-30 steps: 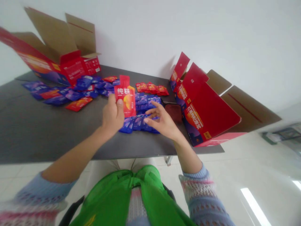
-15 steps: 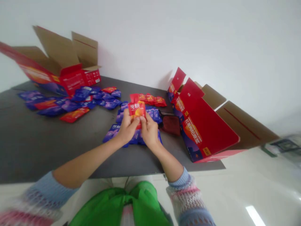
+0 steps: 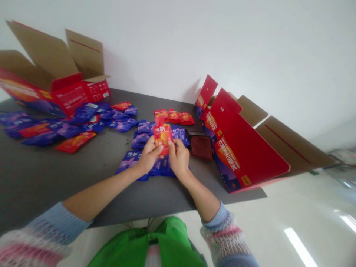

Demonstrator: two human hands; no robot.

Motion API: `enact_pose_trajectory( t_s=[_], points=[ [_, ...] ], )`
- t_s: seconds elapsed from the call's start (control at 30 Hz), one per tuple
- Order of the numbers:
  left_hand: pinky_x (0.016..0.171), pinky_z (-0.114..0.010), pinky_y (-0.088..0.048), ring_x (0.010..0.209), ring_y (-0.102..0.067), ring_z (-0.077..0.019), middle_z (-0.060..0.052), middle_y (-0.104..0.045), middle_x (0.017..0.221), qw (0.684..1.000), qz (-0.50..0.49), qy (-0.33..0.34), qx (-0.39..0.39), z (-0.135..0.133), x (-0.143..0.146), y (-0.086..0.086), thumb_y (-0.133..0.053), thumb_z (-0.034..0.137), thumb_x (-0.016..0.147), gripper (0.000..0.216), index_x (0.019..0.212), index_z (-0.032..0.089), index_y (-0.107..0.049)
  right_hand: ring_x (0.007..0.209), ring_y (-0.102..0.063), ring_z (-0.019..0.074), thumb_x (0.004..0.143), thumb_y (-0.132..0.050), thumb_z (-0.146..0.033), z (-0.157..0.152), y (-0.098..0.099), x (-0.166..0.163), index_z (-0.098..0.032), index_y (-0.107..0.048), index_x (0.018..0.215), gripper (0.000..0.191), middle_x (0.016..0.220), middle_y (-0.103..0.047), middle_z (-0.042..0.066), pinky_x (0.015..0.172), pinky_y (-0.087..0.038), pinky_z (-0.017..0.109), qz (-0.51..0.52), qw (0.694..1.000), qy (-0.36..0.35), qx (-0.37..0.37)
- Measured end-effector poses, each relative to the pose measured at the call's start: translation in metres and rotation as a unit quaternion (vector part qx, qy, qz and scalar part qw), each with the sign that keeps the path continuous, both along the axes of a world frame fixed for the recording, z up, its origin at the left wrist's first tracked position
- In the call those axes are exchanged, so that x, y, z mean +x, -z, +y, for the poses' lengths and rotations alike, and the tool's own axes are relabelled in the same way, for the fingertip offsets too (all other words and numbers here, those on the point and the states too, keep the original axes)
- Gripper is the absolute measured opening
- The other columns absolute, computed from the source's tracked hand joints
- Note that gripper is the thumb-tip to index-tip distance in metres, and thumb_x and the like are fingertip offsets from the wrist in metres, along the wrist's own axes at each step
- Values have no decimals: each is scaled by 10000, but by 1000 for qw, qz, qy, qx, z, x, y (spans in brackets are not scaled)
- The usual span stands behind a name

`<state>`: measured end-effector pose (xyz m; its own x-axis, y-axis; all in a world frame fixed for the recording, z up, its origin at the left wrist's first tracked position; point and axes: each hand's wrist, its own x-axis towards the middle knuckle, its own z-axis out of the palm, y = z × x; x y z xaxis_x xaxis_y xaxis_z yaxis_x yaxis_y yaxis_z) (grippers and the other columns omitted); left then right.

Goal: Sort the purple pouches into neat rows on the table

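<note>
Between them my left hand [image 3: 150, 155] and my right hand [image 3: 178, 157] hold a red spouted pouch [image 3: 162, 135] upright, printed side facing me. Each hand pinches one side near its lower half, thumbs in front. Under and behind the hands lie rows of blue pouches [image 3: 128, 160] on the dark table, partly covered by my hands. A short row of red pouches [image 3: 174, 116] lies just beyond them. To the left spreads a loose pile of blue pouches [image 3: 67, 129], with several red ones among them.
A printed red carton [image 3: 244, 148] with raised flaps stands at the right, and a brown cloth-like item [image 3: 201, 147] lies beside it. Another carton [image 3: 71, 92] with raised flaps stands at the back left. The grey table [image 3: 116, 200] ends just before my green apron [image 3: 122, 248].
The red pouch is held a little lower, and more of its front shows between my fingers. The view has shifted, so the left pile and carton appear further left.
</note>
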<state>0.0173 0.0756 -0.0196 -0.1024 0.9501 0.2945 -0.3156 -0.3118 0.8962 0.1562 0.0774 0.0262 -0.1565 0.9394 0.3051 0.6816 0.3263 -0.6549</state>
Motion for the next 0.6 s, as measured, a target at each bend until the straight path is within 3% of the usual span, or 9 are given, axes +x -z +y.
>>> enact_pose_trajectory(
  t_s=[0.1,0.27,0.37,0.5,0.6],
  points=[
    [435,-216,-337,479,-427,-94,37,-561,720,998,-11,-53,-30,-3,-5,5,-739,582,889,408,1041,246,-566,690,-691,202,1096,-423,-482,-5,-1,-4,-210,-695,1057,387,784,-755,38,631,-344,257,-77,997,-15,-15],
    [477,-207,-373,537,-457,-98,22,-575,771,991,45,-123,-20,-19,-2,17,-627,621,966,415,1012,220,-529,721,-706,204,1088,-437,-498,-10,-3,-5,-208,-695,899,432,815,-771,59,607,-269,275,-131,990,-42,-34],
    [475,-214,-382,508,-456,-109,43,-528,693,985,120,-123,-26,-26,-1,20,-531,603,1023,383,1022,221,-506,776,-730,235,1060,-481,-517,-8,-5,-4,-204,-711,945,405,876,-793,81,622,-307,279,-123,990,-58,-45],
    [512,-254,-426,528,-539,-153,19,-576,701,964,227,-133,-19,-32,-2,11,-427,555,1056,337,1051,223,-481,814,-746,245,1042,-520,-458,-9,-4,-2,-198,-683,1090,311,960,-802,87,666,-387,271,-92,993,-69,-39],
    [597,-306,-459,625,-639,-217,-40,-670,799,912,367,-174,-56,-32,-3,-8,-426,366,1042,260,1227,190,-474,766,-735,238,1084,-418,-421,-10,-1,-2,-197,-669,1109,337,919,-794,84,669,-413,276,-69,994,-71,-38]
  ],
)
